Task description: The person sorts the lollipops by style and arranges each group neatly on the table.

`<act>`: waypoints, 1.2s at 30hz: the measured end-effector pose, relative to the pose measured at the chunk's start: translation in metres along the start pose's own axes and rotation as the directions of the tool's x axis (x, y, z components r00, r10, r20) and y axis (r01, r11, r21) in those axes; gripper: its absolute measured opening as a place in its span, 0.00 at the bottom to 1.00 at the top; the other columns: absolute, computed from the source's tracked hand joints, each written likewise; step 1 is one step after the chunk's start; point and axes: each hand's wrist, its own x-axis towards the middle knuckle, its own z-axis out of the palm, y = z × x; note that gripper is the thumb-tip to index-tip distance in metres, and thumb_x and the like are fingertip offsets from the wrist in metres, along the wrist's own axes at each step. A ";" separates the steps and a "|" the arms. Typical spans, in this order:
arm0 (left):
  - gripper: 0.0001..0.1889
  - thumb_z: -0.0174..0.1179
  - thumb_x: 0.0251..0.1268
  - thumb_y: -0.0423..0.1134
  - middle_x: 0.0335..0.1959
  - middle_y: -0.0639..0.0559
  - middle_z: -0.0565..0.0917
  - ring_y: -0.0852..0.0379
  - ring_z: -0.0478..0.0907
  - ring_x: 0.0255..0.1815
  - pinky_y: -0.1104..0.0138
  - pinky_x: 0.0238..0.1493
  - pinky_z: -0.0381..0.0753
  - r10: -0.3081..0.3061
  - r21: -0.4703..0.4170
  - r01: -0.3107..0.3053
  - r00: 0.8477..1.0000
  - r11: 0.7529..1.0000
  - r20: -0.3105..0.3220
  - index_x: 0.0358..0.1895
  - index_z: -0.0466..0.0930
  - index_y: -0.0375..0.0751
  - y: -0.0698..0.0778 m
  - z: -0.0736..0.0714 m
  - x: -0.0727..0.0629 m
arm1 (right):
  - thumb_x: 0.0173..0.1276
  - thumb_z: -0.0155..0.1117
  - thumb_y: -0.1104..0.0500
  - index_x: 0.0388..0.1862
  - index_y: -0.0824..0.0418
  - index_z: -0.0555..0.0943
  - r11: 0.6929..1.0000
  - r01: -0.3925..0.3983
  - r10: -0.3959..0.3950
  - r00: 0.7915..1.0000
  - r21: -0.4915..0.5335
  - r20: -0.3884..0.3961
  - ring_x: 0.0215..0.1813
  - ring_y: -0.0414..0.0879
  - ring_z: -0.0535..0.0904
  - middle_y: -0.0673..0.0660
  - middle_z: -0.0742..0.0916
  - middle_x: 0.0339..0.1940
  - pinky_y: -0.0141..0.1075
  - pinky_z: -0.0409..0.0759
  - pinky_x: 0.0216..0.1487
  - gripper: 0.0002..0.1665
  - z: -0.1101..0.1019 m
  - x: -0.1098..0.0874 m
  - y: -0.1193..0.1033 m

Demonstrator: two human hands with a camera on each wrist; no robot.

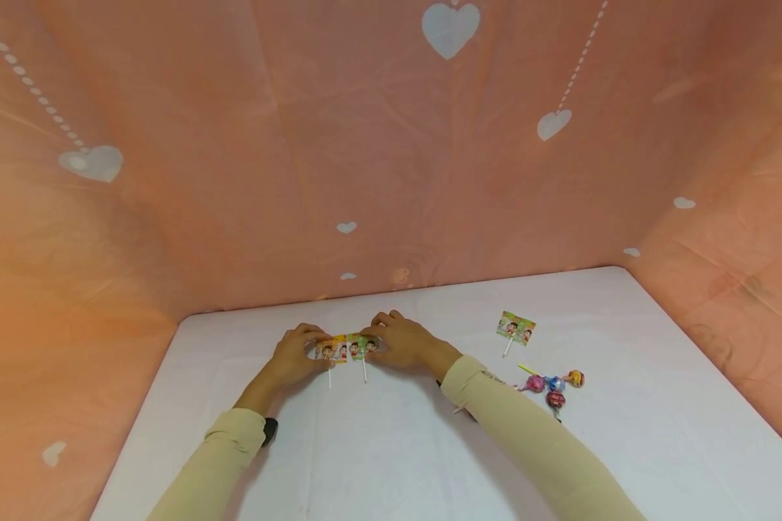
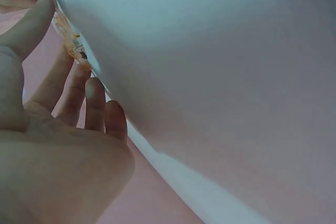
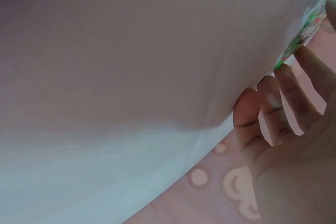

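Observation:
Two flat lollipops in square printed wrappers lie side by side on the white table, their white sticks pointing toward me. My left hand (image 1: 297,353) holds the orange-wrapped lollipop (image 1: 340,350) between thumb and fingers at its outer side. On the green-wrapped lollipop (image 1: 357,348), my right hand (image 1: 404,340) has thumb and fingertips at the opposite outer side. The inner edges of the wrappers nearly meet. In the left wrist view, fingertips rest along the orange wrapper (image 2: 71,40); the right wrist view shows fingertips by the green wrapper (image 3: 302,38).
Another green-wrapped flat lollipop (image 1: 516,328) lies at the right of the white table (image 1: 378,456). Nearer me are several round lollipops, among them a pink one (image 1: 535,383), a blue one (image 1: 556,384) and a yellow one (image 1: 576,378). The right sleeve (image 1: 528,427) partly covers this group. A pink curtain (image 1: 391,159) stands behind.

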 end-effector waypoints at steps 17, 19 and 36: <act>0.27 0.73 0.56 0.41 0.66 0.42 0.72 0.35 0.62 0.71 0.38 0.71 0.58 0.004 -0.007 -0.004 1.000 1.000 0.002 0.60 0.80 0.40 0.002 0.000 0.002 | 0.71 0.58 0.36 0.70 0.44 0.73 0.999 -0.034 0.034 0.999 0.025 -0.014 0.63 0.46 0.71 0.49 0.76 0.65 0.44 0.76 0.64 0.31 -0.001 -0.004 -0.001; 0.27 0.73 0.56 0.41 0.66 0.42 0.72 0.35 0.62 0.71 0.38 0.71 0.59 0.010 -0.001 -0.010 1.000 1.000 0.003 0.60 0.80 0.40 0.003 0.000 0.002 | 0.71 0.57 0.36 0.71 0.44 0.73 0.999 -0.032 0.033 0.999 0.041 -0.023 0.65 0.47 0.72 0.50 0.76 0.66 0.45 0.75 0.65 0.32 -0.003 -0.007 0.001; 0.27 0.74 0.55 0.41 0.65 0.42 0.73 0.36 0.63 0.70 0.39 0.71 0.60 -0.016 0.019 0.016 0.999 1.000 0.027 0.58 0.81 0.40 0.002 -0.005 0.007 | 0.72 0.58 0.39 0.70 0.53 0.74 0.994 -0.083 0.092 0.985 0.068 -0.148 0.70 0.56 0.71 0.59 0.75 0.68 0.54 0.71 0.68 0.33 -0.044 -0.068 0.082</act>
